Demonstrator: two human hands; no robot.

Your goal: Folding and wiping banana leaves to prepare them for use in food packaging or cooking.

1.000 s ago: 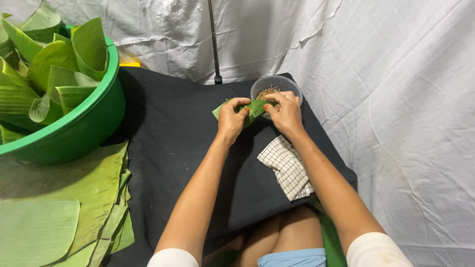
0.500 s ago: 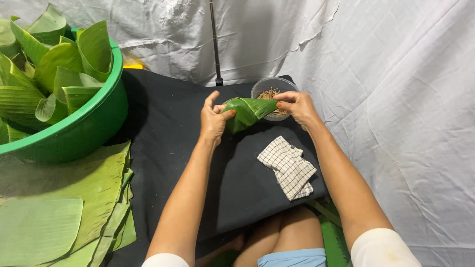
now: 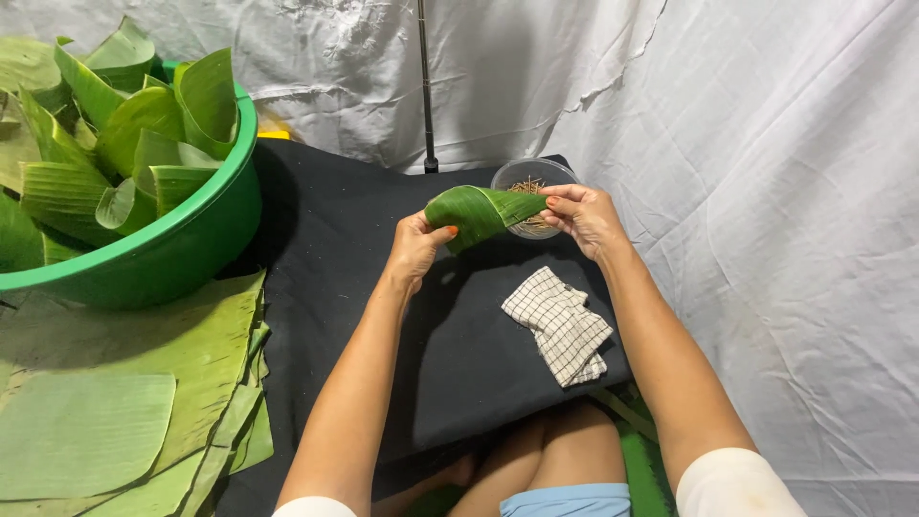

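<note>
Holding a rolled leaf (image 3: 481,213) between them, both hands work above the far edge of the black board (image 3: 364,316). The left hand (image 3: 417,251) pinches the leaf's wider left end, thumb on top and fingers curled beneath, closed firmly on it. The right hand (image 3: 586,216) pinches the narrower right end between thumb and fingertips, likewise closed on the leaf, with no gap visible. The leaf is raised clear of the board, tilted slightly down toward the left; gripping both ends probably keeps the curl from springing open.

Directly behind the leaf, at the board's far right corner, stands a clear cup (image 3: 529,182) of thin brown sticks, within reach of the right hand; the leaf overlaps its front rim, and whether they touch cannot be told. A checked cloth (image 3: 560,325) lies folded near the board's right edge, apart from both hands.

Off the board's left edge, a green basin (image 3: 182,254) holds many curled leaf pieces, likely stock kept on the left-hand side. Flat leaves (image 3: 115,402) are stacked below the basin, beside the board's left edge. White sheeting (image 3: 766,191) forms the backdrop and the right side.
</note>
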